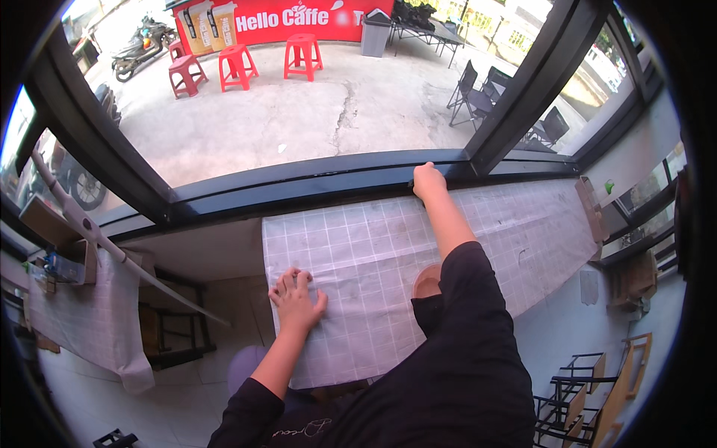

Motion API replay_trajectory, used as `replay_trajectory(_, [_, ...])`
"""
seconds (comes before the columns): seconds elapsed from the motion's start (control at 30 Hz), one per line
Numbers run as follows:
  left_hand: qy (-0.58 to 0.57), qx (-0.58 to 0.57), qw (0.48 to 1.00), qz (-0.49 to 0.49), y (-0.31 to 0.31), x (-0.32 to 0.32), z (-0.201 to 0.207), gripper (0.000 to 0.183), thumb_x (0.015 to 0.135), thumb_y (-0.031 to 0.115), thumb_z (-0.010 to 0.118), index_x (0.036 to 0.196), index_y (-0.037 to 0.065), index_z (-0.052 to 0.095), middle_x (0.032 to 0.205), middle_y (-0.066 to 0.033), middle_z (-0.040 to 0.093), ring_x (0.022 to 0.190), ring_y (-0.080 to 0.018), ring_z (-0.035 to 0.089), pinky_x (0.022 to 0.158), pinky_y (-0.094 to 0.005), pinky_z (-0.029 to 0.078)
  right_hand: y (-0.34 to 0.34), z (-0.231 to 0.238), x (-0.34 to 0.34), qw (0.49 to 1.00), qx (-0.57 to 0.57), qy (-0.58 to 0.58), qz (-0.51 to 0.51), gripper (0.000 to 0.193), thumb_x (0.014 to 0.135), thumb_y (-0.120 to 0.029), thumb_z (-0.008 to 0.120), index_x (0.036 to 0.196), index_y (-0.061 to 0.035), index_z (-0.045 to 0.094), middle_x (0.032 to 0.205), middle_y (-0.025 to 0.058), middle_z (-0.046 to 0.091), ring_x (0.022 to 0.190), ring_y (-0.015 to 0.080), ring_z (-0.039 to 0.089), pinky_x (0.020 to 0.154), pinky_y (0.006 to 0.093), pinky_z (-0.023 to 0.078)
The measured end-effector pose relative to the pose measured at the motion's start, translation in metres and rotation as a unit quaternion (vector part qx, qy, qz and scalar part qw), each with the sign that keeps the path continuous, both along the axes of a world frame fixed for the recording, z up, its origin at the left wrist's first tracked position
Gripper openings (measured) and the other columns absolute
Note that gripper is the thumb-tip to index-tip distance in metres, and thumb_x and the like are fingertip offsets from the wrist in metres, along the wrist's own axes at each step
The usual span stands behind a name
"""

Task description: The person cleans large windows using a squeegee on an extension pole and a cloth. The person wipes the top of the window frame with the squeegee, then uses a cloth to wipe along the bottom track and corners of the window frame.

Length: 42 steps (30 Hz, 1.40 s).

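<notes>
My left hand (297, 302) rests on the checked tablecloth (366, 261) near the table's left edge, fingers spread and slightly bent, holding nothing. My right arm stretches forward to the dark window frame (321, 179). There my right hand (429, 183) is closed at the frame's lower rail, and a small dark bit of something shows at its left side. What the fingers hold is hidden. Under my right forearm a round pinkish-brown thing (426, 282) lies on the cloth, partly covered by my black sleeve.
A long pale pole (123, 257) slants at the left, before another cloth-covered table (89, 321) bearing boxes. Folding chairs (582, 384) stand at lower right. Beyond the window are red stools (302, 56), a grey bin (375, 36), a motorcycle (142, 51) and a red counter (276, 26).
</notes>
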<state>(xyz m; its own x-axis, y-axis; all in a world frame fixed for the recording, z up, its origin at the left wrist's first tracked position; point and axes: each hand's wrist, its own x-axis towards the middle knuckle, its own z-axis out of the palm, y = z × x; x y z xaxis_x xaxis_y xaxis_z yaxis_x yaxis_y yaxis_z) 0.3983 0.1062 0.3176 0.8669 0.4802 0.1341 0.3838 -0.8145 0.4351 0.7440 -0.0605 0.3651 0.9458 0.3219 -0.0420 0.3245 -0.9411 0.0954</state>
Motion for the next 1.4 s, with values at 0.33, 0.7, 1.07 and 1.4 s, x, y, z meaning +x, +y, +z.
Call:
replay_trajectory(0.33, [-0.043,-0.007,0.999,0.0,-0.001,-0.007,-0.006,0.033,0.065,0.03,0.059,0.091,0.013,0.051,0.112,-0.0066,0.042,0.11,-0.0246,0.036,0.09,-0.0454,0.023,0.173,-0.015,-0.121,0.996,0.083,-0.007,0.016,0.022,0.079,-0.007,0.053,0.094,0.006,0.061,0.099,0.0213,0.054,0.09,0.0447,0.057,0.071,0.0507,0.048])
replay_trajectory(0.7, [-0.111,-0.001,0.991,-0.07,0.01,-0.014,-0.027,0.06,0.068,0.045,0.06,0.113,0.007,0.05,0.117,-0.0132,0.046,0.112,-0.0322,0.033,0.088,-0.0493,0.022,0.296,-0.028,-0.234,0.873,0.245,-0.11,0.407,0.008,0.074,-0.013,0.055,0.078,-0.007,0.059,0.089,0.0111,0.054,0.091,0.0329,0.053,0.074,0.04,0.046])
replay_trajectory(1.07, [-0.04,-0.005,0.999,-0.008,0.004,-0.007,-0.01,0.036,0.064,0.035,0.06,0.093,0.014,0.054,0.111,-0.0051,0.043,0.109,-0.0246,0.036,0.088,-0.0452,0.024,0.178,-0.043,-0.117,0.874,0.33,-0.216,0.286,0.025,0.073,-0.012,0.056,0.097,-0.0062,0.055,0.088,0.0077,0.058,0.086,0.0252,0.056,0.076,0.0351,0.047])
replay_trajectory(1.4, [-0.043,-0.012,0.999,-0.009,0.002,-0.007,-0.007,0.035,0.065,0.034,0.059,0.092,0.013,0.054,0.112,-0.0062,0.042,0.11,-0.025,0.035,0.089,-0.0452,0.023,0.089,-0.036,-0.047,0.928,0.273,-0.217,-0.129,0.019,0.081,-0.014,0.049,0.098,-0.0059,0.048,0.091,0.0109,0.062,0.085,0.033,0.055,0.072,0.0395,0.046])
